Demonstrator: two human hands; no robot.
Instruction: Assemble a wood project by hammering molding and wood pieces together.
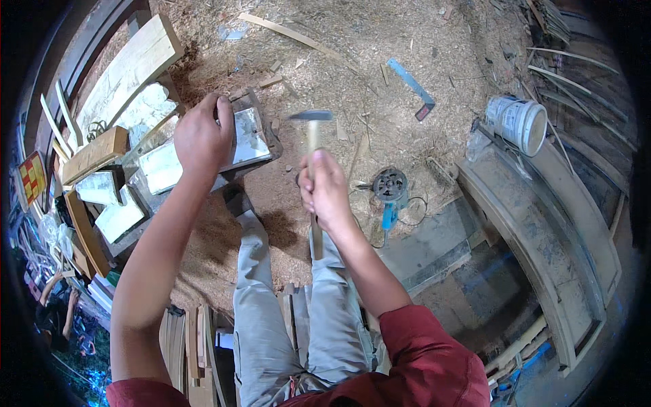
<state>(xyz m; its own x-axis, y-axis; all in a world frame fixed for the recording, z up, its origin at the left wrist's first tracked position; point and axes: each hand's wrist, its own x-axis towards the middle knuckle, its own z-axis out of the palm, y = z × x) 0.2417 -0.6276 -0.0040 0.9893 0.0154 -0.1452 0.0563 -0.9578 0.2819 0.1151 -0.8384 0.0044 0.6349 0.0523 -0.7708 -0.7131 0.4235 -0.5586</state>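
My right hand (327,186) is wrapped round the wooden handle of a hammer (313,136), its dark metal head raised over the shavings-covered floor. Over a white-faced board in a dark frame (252,139), my left hand (205,132) is closed with its fingers curled down. Whatever it may pinch is hidden by the hand. The hammer head is apart from the left hand, to its right.
A blue square with a dark handle (411,83) lies on the floor. Nearer stands a teal corded power tool (390,193). A white bucket (505,121) rests by a curved wooden frame (536,224) at right. Planks (129,71) are stacked at left. A person (55,312) shows lower left.
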